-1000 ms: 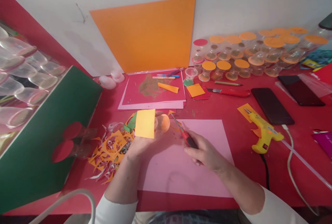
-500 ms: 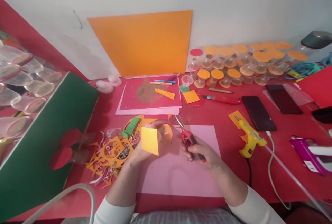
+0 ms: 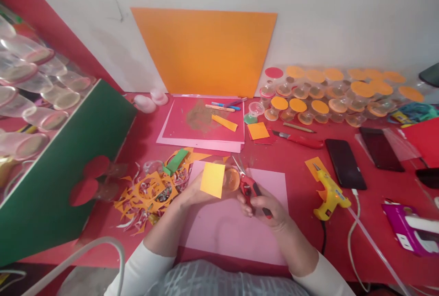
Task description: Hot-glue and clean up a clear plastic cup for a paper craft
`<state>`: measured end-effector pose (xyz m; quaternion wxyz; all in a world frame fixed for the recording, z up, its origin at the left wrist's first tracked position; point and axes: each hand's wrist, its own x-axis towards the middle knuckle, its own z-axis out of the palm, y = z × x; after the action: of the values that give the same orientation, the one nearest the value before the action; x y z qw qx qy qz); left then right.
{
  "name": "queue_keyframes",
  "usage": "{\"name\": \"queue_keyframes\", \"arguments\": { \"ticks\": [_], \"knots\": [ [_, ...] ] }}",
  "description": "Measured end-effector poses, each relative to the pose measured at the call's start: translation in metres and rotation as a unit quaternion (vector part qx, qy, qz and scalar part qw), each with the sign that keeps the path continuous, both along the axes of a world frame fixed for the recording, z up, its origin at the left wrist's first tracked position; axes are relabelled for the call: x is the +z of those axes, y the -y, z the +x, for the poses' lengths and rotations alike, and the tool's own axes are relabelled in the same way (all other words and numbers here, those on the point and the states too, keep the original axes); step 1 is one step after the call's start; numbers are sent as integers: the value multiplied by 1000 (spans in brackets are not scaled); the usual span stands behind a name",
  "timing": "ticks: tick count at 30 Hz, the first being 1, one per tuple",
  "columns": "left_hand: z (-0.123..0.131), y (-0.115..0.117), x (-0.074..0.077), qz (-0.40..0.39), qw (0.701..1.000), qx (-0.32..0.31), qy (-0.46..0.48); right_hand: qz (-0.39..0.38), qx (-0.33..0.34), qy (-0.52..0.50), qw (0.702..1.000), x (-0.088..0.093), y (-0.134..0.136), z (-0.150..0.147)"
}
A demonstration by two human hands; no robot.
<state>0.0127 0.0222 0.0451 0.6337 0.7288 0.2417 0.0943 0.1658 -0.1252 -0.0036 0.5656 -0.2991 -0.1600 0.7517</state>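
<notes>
Orange paper square [image 3: 212, 180] partly hides the left hand's [image 3: 193, 192] fingers.

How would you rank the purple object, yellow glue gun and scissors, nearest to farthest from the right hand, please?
1. Scissors, in the right hand.
2. Yellow glue gun, right of the hand.
3. Purple object, at the far right.

Paper scraps [image 3: 150, 188] (plus glue gun [image 3: 331, 198]) show a craft workshop
</notes>
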Motion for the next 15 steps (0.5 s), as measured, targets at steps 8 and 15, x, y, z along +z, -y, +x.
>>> {"name": "queue_keyframes", "arguments": {
  "ticks": [8, 15],
  "knots": [
    [-45, 5, 1, 151, 988, 23, 23, 45, 38, 27, 998, 6, 9, 3],
    [-125, 23, 20, 90, 964, 234, -92, 95, 101, 77, 987, 7, 12, 3]
  ]
}}
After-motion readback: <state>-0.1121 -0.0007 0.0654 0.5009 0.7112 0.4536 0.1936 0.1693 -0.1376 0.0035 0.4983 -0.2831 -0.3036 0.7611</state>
